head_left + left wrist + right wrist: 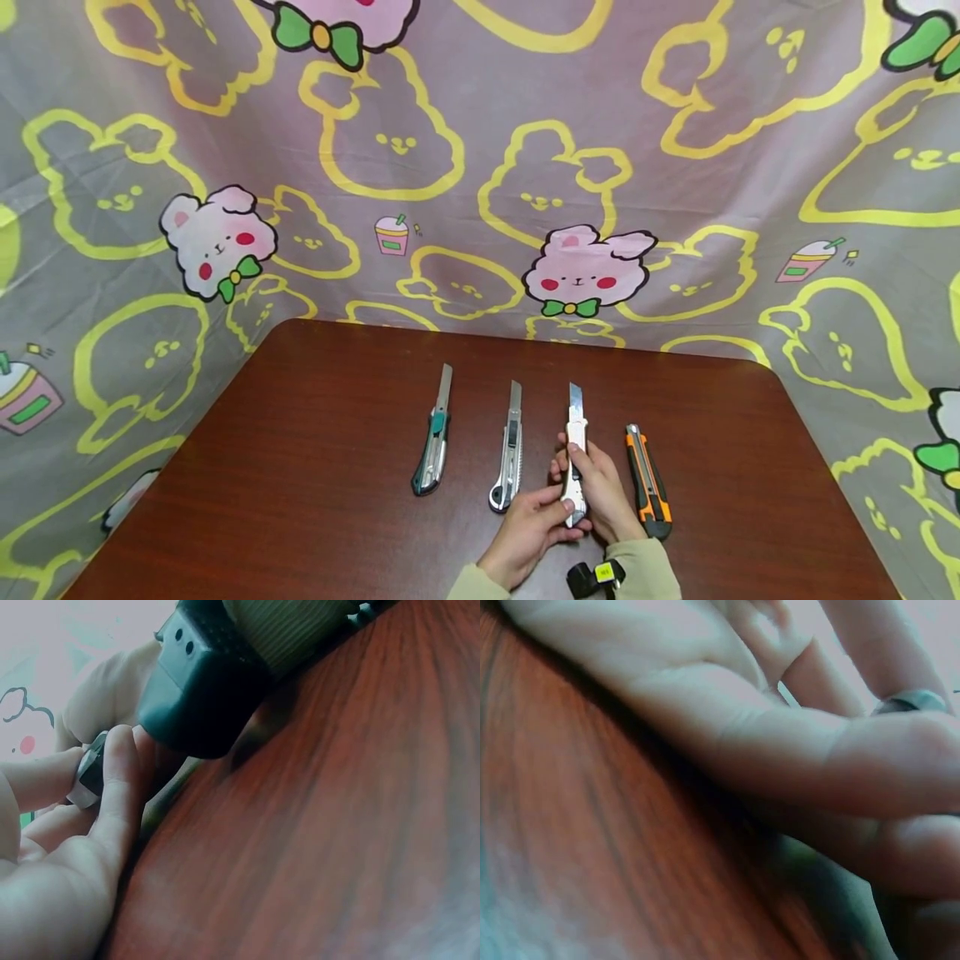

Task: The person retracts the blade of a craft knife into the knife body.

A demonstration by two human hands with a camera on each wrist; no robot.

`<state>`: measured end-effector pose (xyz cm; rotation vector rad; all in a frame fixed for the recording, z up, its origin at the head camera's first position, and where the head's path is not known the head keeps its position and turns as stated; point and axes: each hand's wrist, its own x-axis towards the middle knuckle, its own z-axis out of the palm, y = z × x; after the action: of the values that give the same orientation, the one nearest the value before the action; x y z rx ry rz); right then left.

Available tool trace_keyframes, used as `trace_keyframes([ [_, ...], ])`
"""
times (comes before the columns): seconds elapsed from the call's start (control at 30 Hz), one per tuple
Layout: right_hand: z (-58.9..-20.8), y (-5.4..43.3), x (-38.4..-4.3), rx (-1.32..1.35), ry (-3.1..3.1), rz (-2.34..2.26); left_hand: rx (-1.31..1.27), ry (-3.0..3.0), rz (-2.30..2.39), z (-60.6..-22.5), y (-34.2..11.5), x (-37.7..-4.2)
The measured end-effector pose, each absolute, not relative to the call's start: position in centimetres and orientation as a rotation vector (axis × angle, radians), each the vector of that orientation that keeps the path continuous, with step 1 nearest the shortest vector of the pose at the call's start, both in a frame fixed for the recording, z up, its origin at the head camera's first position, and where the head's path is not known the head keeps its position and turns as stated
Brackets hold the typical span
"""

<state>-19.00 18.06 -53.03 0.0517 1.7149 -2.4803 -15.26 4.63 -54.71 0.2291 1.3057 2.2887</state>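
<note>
A utility knife with a silver-white body is held in both hands, its blade extended and pointing toward the back of the table. My right hand grips the body, with the thumb lying along its upper face. At the lower end, my left hand pinches the handle between thumb and fingers. The left wrist view shows that dark-and-silver handle end between the left fingers. In the right wrist view, fingers hide most of the knife.
Left of the hands lie a silver-and-black utility knife and a teal-and-silver one, both with blades out. An orange-and-black utility knife lies close to the right hand. A patterned cloth hangs around the brown table.
</note>
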Motion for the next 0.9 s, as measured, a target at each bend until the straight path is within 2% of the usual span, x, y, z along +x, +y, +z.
trace_keyframes([
  [0.37, -53.08, 18.48, -18.94, -0.139, 1.679, -2.460, 0.214, 1.299, 2.291, -54.51, 4.62, -15.30],
  [0.67, -52.92, 18.15, -19.12, 0.166, 1.691, -2.448, 0.216, 1.302, 2.306, -54.55, 4.71, -15.15],
  [0.9, -52.97, 18.26, -19.08, 0.206, 1.727, -2.400, 0.129, 1.290, 2.357, -54.50, 4.87, -15.08],
])
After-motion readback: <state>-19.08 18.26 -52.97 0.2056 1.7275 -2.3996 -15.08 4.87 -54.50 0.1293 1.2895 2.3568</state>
